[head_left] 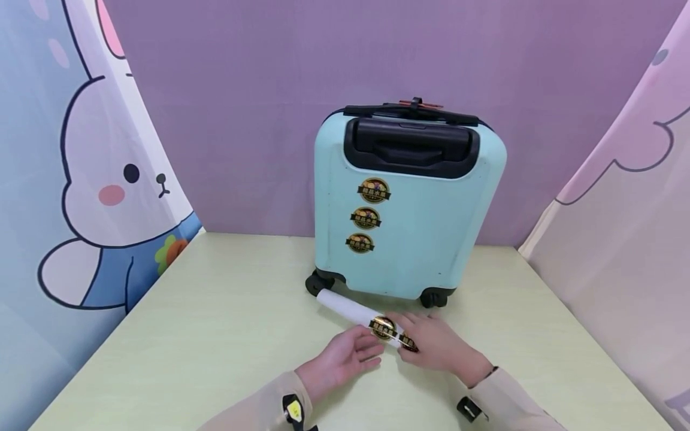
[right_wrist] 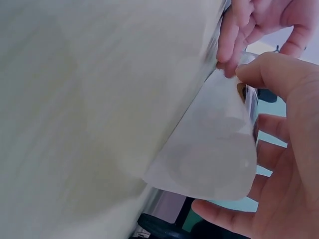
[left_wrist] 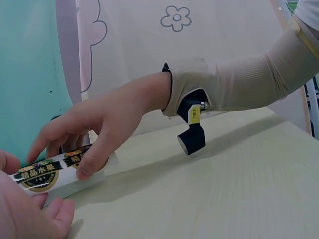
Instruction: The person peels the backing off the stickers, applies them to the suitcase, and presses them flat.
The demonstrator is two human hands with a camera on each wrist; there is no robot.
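A white sticker roll with round black-and-gold stickers lies slantwise on the table, in front of a light-blue suitcase. From above, my right hand grips its near end, thumb on the near side and fingers over the far side. My left hand is palm up beside the roll, its fingers loosely extended near the stickers. In the right wrist view the white backing hangs between the right fingers and the table. Three matching stickers sit in a column on the suitcase.
The suitcase stands upright on black wheels, its black handle recess facing me. Behind it hangs a purple cloth. Patterned cloths flank the pale table on both sides.
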